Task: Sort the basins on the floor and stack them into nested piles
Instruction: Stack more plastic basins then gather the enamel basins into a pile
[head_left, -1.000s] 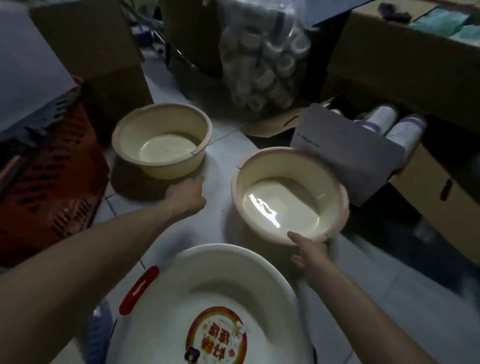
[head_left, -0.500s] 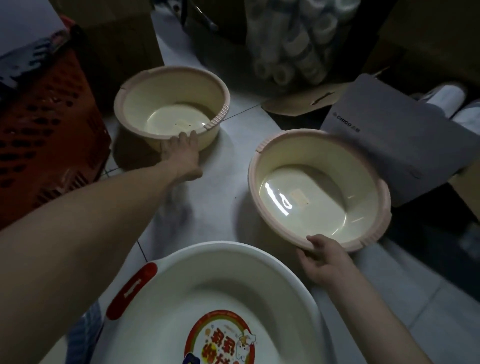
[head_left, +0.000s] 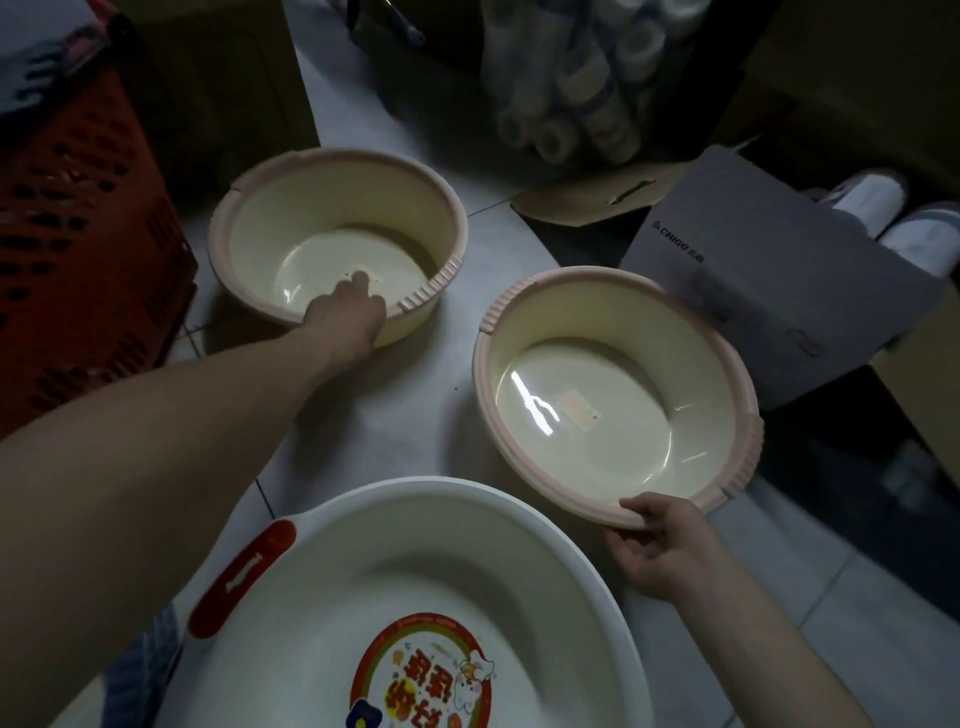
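Left hand (head_left: 345, 317) hooks fingers over the near rim of the far cream basin (head_left: 337, 239), beyond the big white basin (head_left: 415, 613). Right hand (head_left: 657, 540) pinches the second cream basin (head_left: 618, 395), tilted. Best lift level, centre, then nest.

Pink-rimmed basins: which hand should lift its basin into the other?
Probably right. The right hand already pinches the near rim of the right basin, which looks tilted off the floor. The left hand only hooks fingers over the left basin, still flat.
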